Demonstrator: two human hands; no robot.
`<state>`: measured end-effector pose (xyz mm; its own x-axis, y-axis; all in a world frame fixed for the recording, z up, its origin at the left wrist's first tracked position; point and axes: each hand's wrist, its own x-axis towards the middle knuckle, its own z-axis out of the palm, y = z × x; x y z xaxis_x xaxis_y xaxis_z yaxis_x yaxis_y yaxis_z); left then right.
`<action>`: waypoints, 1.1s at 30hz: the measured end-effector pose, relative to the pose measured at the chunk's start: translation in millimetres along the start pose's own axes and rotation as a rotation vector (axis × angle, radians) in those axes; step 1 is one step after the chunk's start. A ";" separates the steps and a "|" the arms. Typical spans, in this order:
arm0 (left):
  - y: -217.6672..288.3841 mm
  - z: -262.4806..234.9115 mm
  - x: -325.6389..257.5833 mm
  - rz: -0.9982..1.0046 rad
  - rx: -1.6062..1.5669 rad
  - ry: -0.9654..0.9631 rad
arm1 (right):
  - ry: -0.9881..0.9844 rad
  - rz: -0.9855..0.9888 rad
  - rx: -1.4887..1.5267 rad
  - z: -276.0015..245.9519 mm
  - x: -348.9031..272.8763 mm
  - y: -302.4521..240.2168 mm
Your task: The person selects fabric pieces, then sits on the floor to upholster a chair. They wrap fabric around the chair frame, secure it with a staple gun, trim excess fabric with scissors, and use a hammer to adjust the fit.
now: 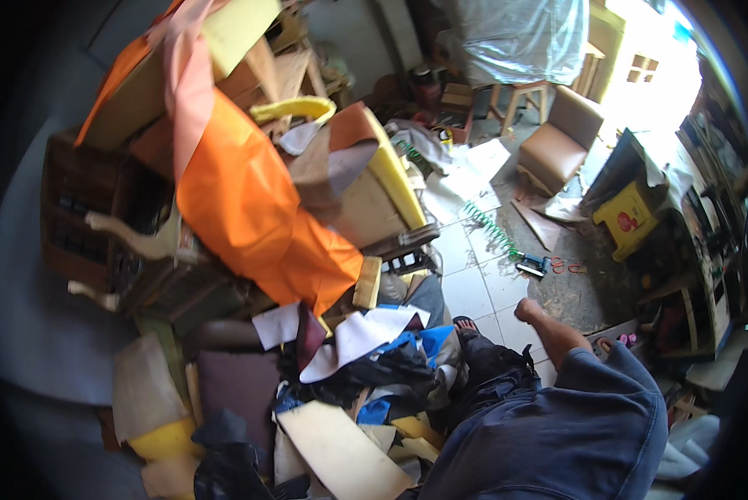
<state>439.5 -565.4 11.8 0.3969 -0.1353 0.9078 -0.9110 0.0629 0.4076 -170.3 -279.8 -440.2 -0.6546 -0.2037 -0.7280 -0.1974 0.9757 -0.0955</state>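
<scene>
Neither of my hands shows in the head view. My legs in blue shorts fill the lower right, with one bare lower leg stretched over the tiled floor and a sandalled foot beside it. Just left of my legs lies a heap of fabric and foam scraps in white, blue, black and yellow. A large orange sheet drapes over stacked furniture frames behind the heap.
A yellow-edged foam cushion leans on the pile. A green coiled hose and a small power tool lie on the floor. A brown chair, a yellow stool and a dark wooden frame stand around.
</scene>
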 end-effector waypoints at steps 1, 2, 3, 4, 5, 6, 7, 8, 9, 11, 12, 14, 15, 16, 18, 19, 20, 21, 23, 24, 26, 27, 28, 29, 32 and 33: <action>9.4 19.7 -9.7 0.026 0.016 0.007 | -0.057 0.101 0.281 -18.5 6.2 20.8; 18.2 39.5 -24.5 -0.036 -0.013 -0.118 | -0.095 0.002 0.280 -33.1 11.6 36.3; 26.9 60.9 -43.3 -0.093 -0.040 -0.244 | -0.016 0.029 0.446 -41.3 14.4 50.8; 35.4 81.5 -65.9 -0.143 -0.060 -0.372 | 0.034 0.048 0.611 -45.5 17.0 64.4; 43.9 101.9 -93.5 -0.192 -0.074 -0.503 | 0.079 0.092 0.643 -43.3 22.8 67.8; 53.2 120.4 -124.8 -0.168 -0.114 -0.615 | 0.100 0.119 0.666 -36.1 27.4 72.7; 62.3 135.4 -156.5 -0.064 -0.013 -0.773 | 0.098 0.100 0.754 -23.2 30.7 75.3; 68.0 133.9 -189.8 -0.003 0.081 -1.101 | 0.044 0.126 0.816 -7.5 34.8 75.7; 77.4 130.2 -223.1 -0.004 0.122 -1.407 | 0.004 -0.055 0.544 12.6 38.0 71.2; 106.0 105.0 -291.9 0.016 -0.105 -1.579 | 0.083 -0.448 -0.041 38.5 40.1 71.2; 122.1 76.4 -323.2 0.012 -0.022 -1.675 | 0.274 -0.472 0.102 45.6 37.4 75.4; 168.9 14.6 -381.5 0.126 -0.326 -1.818 | -0.153 -0.307 0.318 37.0 38.2 89.4; 195.4 -12.2 -402.3 0.191 -0.390 -2.068 | -0.236 -0.237 0.388 21.6 40.9 100.5; 226.1 -33.1 -423.1 0.385 -0.528 -2.238 | -0.250 -0.177 0.402 1.5 44.6 112.0; 283.5 -75.3 -452.9 -0.159 -0.355 -2.889 | -0.385 -0.026 0.591 -49.0 60.4 136.2; 313.9 -81.1 -466.3 -0.010 -0.524 -2.891 | -0.438 0.063 0.650 -80.8 77.2 147.0; 340.2 -83.9 -477.8 0.139 -0.611 -2.912 | -0.395 -0.024 0.439 -114.4 99.2 155.5; 355.2 -86.9 -479.4 0.276 -0.678 -2.927 | -0.351 -0.088 0.207 -140.2 115.4 161.0; 390.0 -81.4 -496.1 0.322 -0.455 -2.700 | -0.066 0.034 0.570 -192.7 136.9 183.4; 404.1 -69.6 -504.5 0.356 -0.488 -2.600 | 0.066 0.082 0.807 -219.4 147.5 189.0; 427.4 -36.8 -520.7 0.420 -0.453 -2.503 | 0.214 0.064 1.037 -269.4 159.9 200.4; 436.3 -16.7 -527.3 0.486 -0.471 -2.452 | 0.248 0.064 1.071 -291.0 163.2 204.8; 443.8 2.9 -534.0 0.532 -0.422 -2.414 | 0.268 0.056 1.114 -307.1 163.7 209.0; 450.8 22.1 -542.0 0.426 -0.412 -2.420 | 0.294 0.062 1.132 -318.7 164.1 212.4; 460.4 60.5 -575.1 -0.303 -0.263 -2.480 | 0.314 0.151 1.197 -320.0 169.7 224.5; 457.8 69.6 -587.1 -0.455 -0.189 -2.480 | 0.289 0.185 1.207 -307.8 172.8 229.8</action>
<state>-218.4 -526.1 -341.4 -0.4138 -0.4706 -0.7793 -0.7853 -0.2485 0.5671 -553.4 -115.8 -379.0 -0.7670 0.0823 -0.6364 0.6074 0.4129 -0.6787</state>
